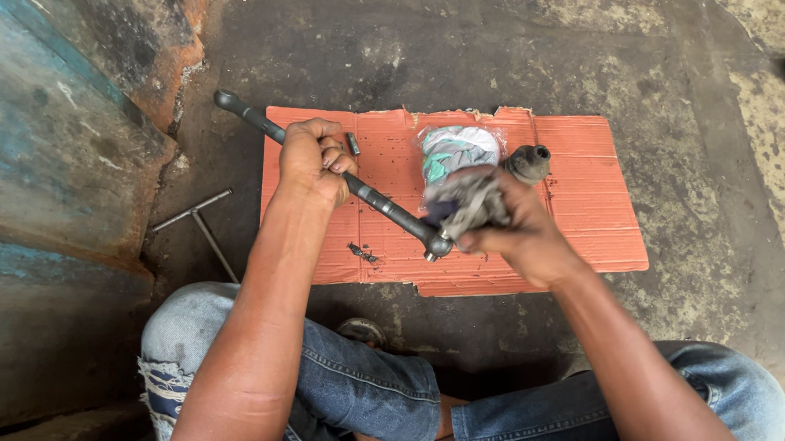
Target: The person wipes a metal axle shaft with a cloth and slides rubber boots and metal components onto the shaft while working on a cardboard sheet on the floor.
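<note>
Bag [456, 147] on cardboard [595, 212] — T-wrench [200, 218] left, on floor.

**Bare arms, worn blue jeans**

Both forearms are bare from elbow to wrist; no sleeve, watch, band or glove shows on either. The left hand [313, 159] and right hand [518, 228] carry no rings that can be made out.

The jeans [364, 385] are mid-blue denim, faded paler over the knees. The left knee [186, 331], at about 8 o'clock in the view, is washed almost grey-white on top, with a frayed tear at its outer edge where loose white threads hang over darker blue. The right knee [744, 386], at 4 o'clock, is an evener blue with a light sheen. Seams and creases run darker along the inner legs.
</note>
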